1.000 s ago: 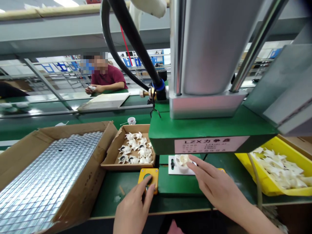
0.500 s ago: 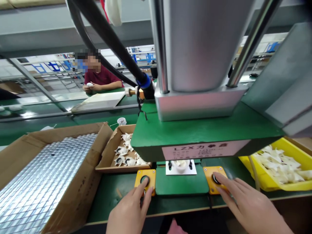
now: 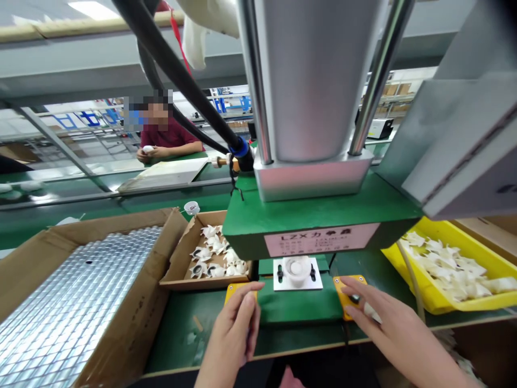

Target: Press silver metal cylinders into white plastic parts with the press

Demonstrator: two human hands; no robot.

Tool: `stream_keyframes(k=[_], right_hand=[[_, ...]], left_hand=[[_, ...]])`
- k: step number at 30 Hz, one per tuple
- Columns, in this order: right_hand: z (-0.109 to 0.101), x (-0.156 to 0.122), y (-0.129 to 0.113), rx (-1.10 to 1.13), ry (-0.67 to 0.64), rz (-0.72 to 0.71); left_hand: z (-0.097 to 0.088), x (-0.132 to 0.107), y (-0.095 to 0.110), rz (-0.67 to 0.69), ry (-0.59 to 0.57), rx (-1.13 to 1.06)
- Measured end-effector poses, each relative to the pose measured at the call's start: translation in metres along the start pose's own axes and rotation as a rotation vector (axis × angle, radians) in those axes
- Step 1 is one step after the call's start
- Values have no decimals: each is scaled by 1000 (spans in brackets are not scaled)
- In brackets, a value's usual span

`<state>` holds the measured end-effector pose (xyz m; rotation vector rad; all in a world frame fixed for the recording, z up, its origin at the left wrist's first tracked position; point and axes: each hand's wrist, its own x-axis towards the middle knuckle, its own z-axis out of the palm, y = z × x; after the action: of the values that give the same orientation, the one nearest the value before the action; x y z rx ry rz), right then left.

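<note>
The left hand (image 3: 234, 323) is resting half-curled (any hold hidden) over a yellow box (image 3: 230, 291). The right hand (image 3: 393, 317) is loosely holding a white piece (image 3: 371, 312) — fingers best resting outside the press (image 3: 315, 179).

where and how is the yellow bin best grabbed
I'd take the yellow bin by its near rim, coming from the person's side, right of the hose: that rim runs along the side facing the person, while the hose crosses in front of its left end and a cardboard box sits close behind.
</note>
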<state>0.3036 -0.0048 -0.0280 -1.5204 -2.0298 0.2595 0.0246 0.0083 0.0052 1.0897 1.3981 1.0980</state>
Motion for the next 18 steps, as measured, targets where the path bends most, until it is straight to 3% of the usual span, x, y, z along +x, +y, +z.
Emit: stream_keyframes(k=[2, 5, 10, 14, 18], right_hand=[[-5, 18, -17, 191, -45, 58], [-12, 52, -48, 517, -73, 159], [-13, 95, -85, 849, -140, 99], [0, 96, -87, 932, -154, 119], [8, 87, -85, 1074, -357, 232]], left_hand=[[19, 6, 8, 8, -68, -179], [41, 21, 11, 85, -131, -273], [46, 39, -3, 115, -160, -305], [43, 37, -12, 114, -155, -286], [45, 34, -12, 120, -149, -303]])
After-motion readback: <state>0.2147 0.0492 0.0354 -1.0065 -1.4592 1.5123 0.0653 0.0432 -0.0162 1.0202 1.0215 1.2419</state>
